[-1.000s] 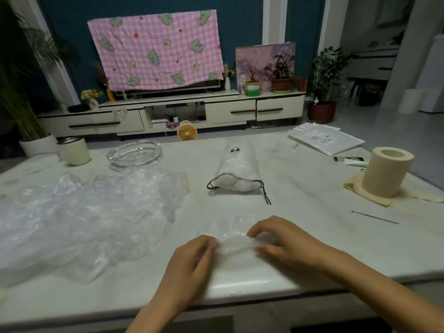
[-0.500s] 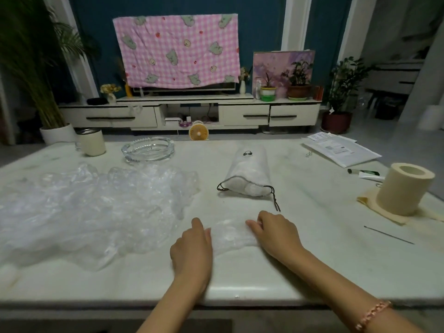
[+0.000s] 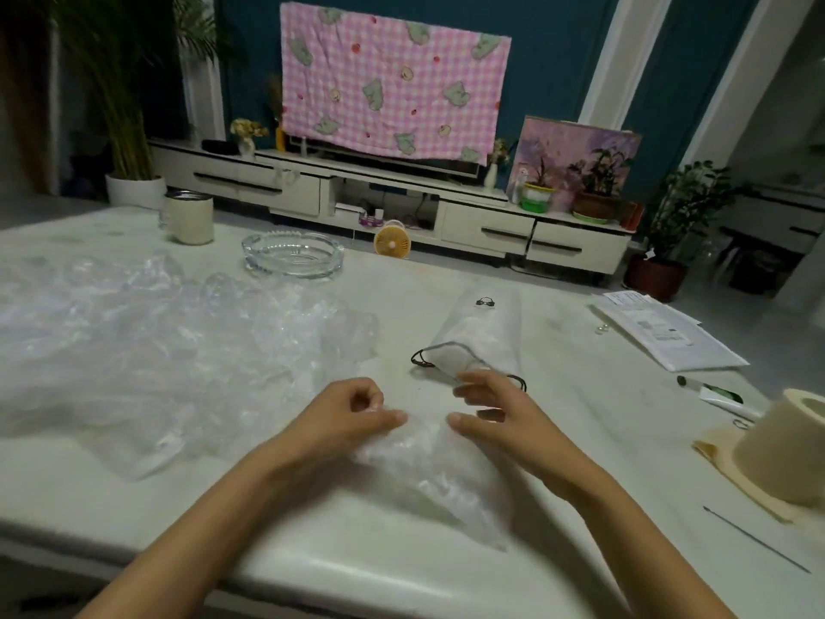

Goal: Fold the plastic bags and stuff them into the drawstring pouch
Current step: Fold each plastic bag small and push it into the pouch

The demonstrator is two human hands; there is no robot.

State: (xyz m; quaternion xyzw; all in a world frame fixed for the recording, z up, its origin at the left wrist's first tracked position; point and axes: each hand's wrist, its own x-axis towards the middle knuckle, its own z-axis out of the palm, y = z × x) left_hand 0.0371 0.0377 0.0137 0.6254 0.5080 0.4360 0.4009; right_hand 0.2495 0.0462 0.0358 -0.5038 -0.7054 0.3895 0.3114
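On the tabletop (image 3: 580, 440), near the middle of its front edge, a crumpled clear plastic bag (image 3: 428, 475) lies between the two hands. The left hand (image 3: 352, 415) has its fingers (image 3: 370, 402) curled in, with thumb and forefinger pinching the bag's far edge. The right hand (image 3: 500, 417) is at the same edge with its fingers apart and loosely bent and its thumb at the plastic; blur hides whether it grips. Just beyond the right hand lies the white drawstring pouch (image 3: 482, 332), its open mouth and dark cord facing the hands. A loose pile of clear plastic bags (image 3: 147, 350) covers the tabletop's left side. At the right edge stands a paper roll (image 3: 790, 449).
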